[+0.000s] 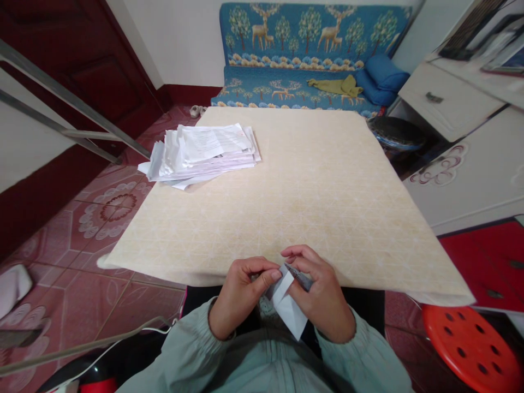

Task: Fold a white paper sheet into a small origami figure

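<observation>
Both my hands are at the near edge of the cream table (311,196), closed on a small folded white paper (290,311). My left hand (241,295) pinches its upper left part with thumb and fingers. My right hand (321,295) grips its right side, fingers curled over the top. The paper's pointed lower corner hangs down over my lap. A stack of several printed white sheets (204,155) lies at the table's far left, well away from both hands.
A blue deer-patterned sofa (307,60) stands beyond the table, with a yellow-green cloth (338,85) on it. White cabinets (470,136) are at right, a red perforated stool (470,349) at lower right, a dark stool (395,134) by the far right corner. Metal rails cross the left.
</observation>
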Demonstrator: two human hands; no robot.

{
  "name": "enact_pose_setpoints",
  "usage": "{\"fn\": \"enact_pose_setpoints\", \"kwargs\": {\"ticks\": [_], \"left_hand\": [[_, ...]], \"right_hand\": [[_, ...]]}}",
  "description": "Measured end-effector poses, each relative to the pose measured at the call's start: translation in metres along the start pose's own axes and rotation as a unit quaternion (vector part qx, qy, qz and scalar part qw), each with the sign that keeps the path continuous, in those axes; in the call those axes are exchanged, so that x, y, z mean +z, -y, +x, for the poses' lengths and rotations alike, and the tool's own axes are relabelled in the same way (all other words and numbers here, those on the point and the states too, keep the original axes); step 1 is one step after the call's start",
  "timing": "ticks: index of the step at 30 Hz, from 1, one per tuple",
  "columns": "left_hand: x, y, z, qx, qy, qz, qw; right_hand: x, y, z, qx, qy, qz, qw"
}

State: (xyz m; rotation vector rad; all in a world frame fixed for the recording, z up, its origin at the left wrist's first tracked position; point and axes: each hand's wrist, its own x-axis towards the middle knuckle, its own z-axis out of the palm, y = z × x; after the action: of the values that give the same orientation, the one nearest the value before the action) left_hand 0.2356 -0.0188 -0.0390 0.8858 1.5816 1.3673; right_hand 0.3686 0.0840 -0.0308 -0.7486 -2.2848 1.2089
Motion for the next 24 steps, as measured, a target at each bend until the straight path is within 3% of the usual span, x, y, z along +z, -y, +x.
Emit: {"fn": "enact_pose_setpoints", "kwargs": {"ticks": [8, 13, 17, 19, 24], "left_hand": [[0.002, 0.0, 0.001, -0.03, -0.012, 0.009, 0.999], [-0.002, -0.001, 0.005, 0.029, -0.079, 0.078, 0.993], [-0.002, -0.004, 0.01, 0.058, -0.105, 0.104, 0.987], [-0.003, -0.004, 0.012, 0.051, -0.094, 0.089, 0.99], [-0.012, -0.006, 0.014, 0.027, 0.009, 0.039, 0.999]], "right_hand": [[-0.003, 0.004, 0.001, 0.005, 0.05, -0.002, 0.999], [-0.009, 0.001, 0.001, 0.026, 0.109, 0.136, 0.984], [-0.007, -0.005, 0.003, 0.051, 0.081, 0.139, 0.986], [-0.005, -0.008, 0.004, 0.062, 0.048, 0.136, 0.988], [-0.007, -0.008, 0.009, 0.037, -0.017, 0.143, 0.989]]}}
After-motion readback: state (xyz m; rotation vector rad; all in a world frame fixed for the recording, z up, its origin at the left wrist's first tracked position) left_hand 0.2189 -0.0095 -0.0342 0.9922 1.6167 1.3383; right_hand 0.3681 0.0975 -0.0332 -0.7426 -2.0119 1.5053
